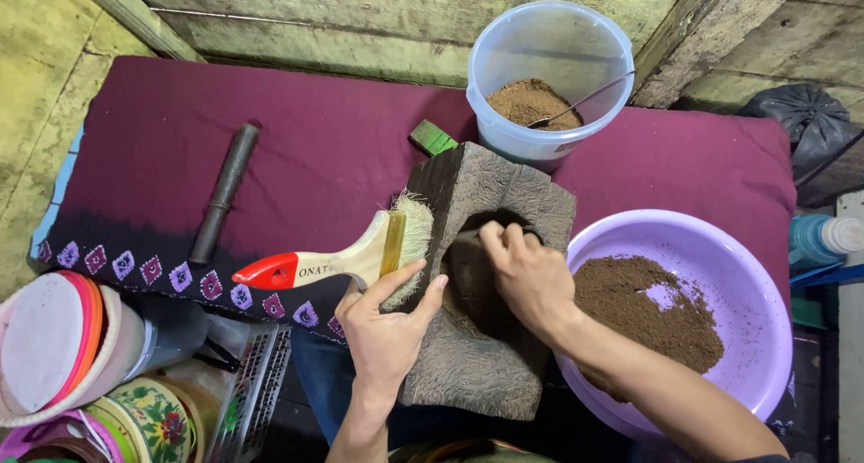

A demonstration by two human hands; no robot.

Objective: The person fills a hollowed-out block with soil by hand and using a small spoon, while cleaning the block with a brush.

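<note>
A dark, rough wooden block mould (486, 355) with a hollow in its middle lies tilted on a maroon cloth (315, 148). My left hand (387, 323) grips its left edge. My right hand (526, 274) reaches into the hollow, fingers closed on a thin tool whose tip alone shows. A wooden-handled brush (346, 258) with a red grip end leans against the block's left side, bristles up. A lilac basin (747, 274) with brown powder sits at the right.
A clear plastic tub (549, 40) with brown powder and a spoon stands behind the block. A dark pestle (223, 191) lies on the cloth at left, a small green block (433, 138) near the tub. Stacked lids, tins and a basket crowd the lower left.
</note>
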